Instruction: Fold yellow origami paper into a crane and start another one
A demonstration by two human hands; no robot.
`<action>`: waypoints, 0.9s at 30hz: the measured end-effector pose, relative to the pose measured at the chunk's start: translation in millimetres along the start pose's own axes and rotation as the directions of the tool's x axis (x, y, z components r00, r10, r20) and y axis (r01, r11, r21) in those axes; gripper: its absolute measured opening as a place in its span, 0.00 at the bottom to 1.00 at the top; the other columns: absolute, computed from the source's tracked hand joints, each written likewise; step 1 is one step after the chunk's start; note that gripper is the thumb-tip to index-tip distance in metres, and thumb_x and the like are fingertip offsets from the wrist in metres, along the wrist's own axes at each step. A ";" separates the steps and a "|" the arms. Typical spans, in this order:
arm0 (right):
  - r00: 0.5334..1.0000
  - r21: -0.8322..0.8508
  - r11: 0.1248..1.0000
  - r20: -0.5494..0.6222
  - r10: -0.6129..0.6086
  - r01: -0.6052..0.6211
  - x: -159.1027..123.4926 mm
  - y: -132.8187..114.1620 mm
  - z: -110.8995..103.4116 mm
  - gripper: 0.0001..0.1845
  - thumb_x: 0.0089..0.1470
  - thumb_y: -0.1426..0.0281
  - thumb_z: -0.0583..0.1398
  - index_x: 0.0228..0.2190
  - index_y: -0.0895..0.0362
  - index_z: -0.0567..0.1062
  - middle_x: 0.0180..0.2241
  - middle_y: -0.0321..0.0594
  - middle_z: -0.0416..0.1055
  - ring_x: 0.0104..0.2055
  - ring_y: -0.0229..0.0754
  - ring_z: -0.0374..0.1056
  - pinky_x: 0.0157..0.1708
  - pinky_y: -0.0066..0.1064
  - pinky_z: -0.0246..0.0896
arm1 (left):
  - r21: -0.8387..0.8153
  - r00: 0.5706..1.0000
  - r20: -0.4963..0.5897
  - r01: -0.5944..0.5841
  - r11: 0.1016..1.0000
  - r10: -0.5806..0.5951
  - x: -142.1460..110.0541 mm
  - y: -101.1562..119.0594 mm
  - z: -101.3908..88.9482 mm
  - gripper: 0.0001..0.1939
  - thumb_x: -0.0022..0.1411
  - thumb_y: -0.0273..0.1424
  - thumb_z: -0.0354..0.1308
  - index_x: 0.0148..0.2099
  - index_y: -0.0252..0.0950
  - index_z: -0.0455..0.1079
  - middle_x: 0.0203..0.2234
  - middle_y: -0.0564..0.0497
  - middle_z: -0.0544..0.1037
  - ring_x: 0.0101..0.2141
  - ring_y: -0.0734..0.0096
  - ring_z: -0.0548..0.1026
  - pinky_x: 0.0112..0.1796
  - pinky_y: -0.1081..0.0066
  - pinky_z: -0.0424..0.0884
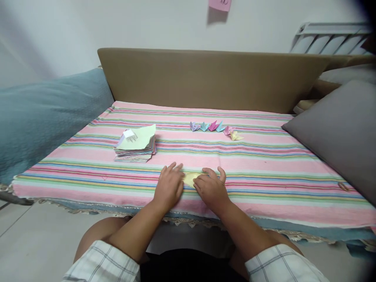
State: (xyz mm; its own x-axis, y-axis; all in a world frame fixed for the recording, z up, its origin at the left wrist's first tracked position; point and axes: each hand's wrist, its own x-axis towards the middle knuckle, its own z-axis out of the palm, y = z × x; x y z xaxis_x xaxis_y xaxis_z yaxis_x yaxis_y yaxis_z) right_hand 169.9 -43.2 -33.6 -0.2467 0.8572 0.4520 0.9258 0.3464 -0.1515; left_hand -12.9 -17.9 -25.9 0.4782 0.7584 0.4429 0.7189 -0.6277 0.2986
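Observation:
A small piece of folded yellow paper [190, 179] lies on the striped cloth between my hands. My right hand [212, 188] holds the paper's right end with thumb and fingertips, its other fingers raised. At the left end is my left hand [169, 187], fingers apart and slightly blurred; whether a fingertip touches the paper is unclear. Beyond them stands a row of folded paper figures, among them a magenta one [213, 125] and a pale yellow one [235, 136] at the right end. To the left is a stack of coloured paper sheets [136, 150].
A white plug-like block [129, 135] rests on the paper stack. The pink striped cloth [258, 156] covers the sofa seat, bounded by a brown backrest [205, 80], a blue covered armrest [53, 109] and a grey cushion [340, 129]. A small brown object [343, 187] lies at right.

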 end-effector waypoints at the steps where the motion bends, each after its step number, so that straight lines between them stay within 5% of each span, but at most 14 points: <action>1: 1.000 0.001 1.000 -0.002 0.004 -0.004 -0.2 -0.2 0.1 0.06 0.56 0.67 0.57 0.29 0.49 0.75 0.28 0.30 0.73 0.53 0.45 0.57 0.56 0.49 0.21 | 0.035 0.993 0.010 -0.117 0.993 0.117 -6.4 5.8 0.4 0.12 0.58 0.24 0.49 0.44 0.39 0.65 0.54 0.48 0.67 0.58 0.58 0.58 0.57 0.52 0.49; 3: 1.000 0.004 1.000 -0.007 0.010 -0.010 -0.5 -0.5 0.4 0.08 0.56 0.67 0.57 0.27 0.50 0.74 0.28 0.30 0.73 0.52 0.44 0.58 0.56 0.49 0.21 | 0.051 0.953 0.043 -0.302 0.952 0.300 -19.3 16.5 3.1 0.15 0.57 0.23 0.49 0.47 0.39 0.65 0.54 0.49 0.68 0.56 0.61 0.60 0.57 0.54 0.50; 5: 1.000 0.007 1.000 -0.013 0.008 -0.008 -0.8 -0.6 0.4 0.08 0.56 0.67 0.57 0.27 0.50 0.74 0.28 0.30 0.73 0.52 0.44 0.58 0.56 0.49 0.21 | 0.078 0.933 -0.020 -0.356 0.931 0.358 -29.1 23.0 7.9 0.12 0.58 0.23 0.48 0.44 0.37 0.67 0.53 0.47 0.69 0.54 0.62 0.64 0.56 0.56 0.54; 27: 0.999 0.011 1.000 0.029 -0.016 0.016 -1.5 -3.8 -8.2 0.12 0.57 0.68 0.55 0.26 0.49 0.75 0.29 0.32 0.73 0.53 0.46 0.57 0.56 0.49 0.19 | 0.196 0.935 0.010 -0.349 0.916 0.354 -40.2 9.1 25.7 0.09 0.62 0.29 0.50 0.44 0.36 0.67 0.53 0.47 0.69 0.56 0.61 0.63 0.58 0.53 0.48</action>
State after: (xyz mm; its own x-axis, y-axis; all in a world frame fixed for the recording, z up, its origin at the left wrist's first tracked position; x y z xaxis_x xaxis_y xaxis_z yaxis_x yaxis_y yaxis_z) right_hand 169.1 -48.9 -26.5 -0.2696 0.8623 0.4286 0.9186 0.3639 -0.1542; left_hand -12.7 -49.6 -62.7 0.7069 0.4884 0.5116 0.5906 -0.8056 -0.0471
